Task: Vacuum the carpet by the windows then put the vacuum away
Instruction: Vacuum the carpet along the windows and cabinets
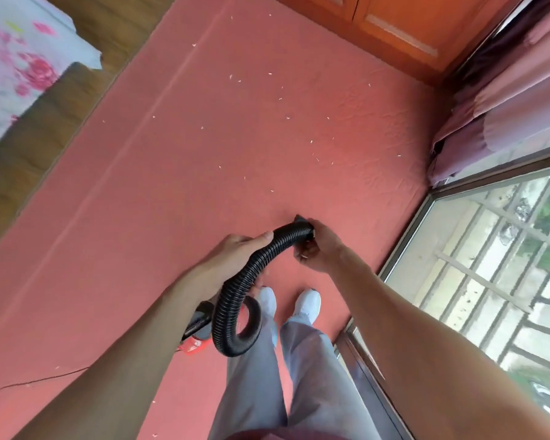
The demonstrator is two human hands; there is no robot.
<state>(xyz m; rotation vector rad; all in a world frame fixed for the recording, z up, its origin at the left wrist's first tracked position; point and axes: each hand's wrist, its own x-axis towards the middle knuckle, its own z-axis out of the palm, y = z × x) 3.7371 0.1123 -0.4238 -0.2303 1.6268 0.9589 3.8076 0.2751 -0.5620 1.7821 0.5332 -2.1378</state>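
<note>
Above the salmon-red carpet [172, 185], a black ribbed vacuum hose [227, 300] rises in a curve from a loop near the person's white shoes [307, 304]. The left hand [232, 249] grips the hose at its middle, and the right hand [318, 249] curls round its dark nozzle end [300, 221]. A red vacuum body [197, 338] sits on the carpet beside the left forearm. Small white scraps [280, 98] fleck the textured pile. Barred window glass [489, 249] and a pink curtain [505, 106] lie to the right.

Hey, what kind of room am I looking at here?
Probably a home bedroom: what looks like a bed with a floral sheet, pink carpet, and a curtain beside barred windows.
</note>
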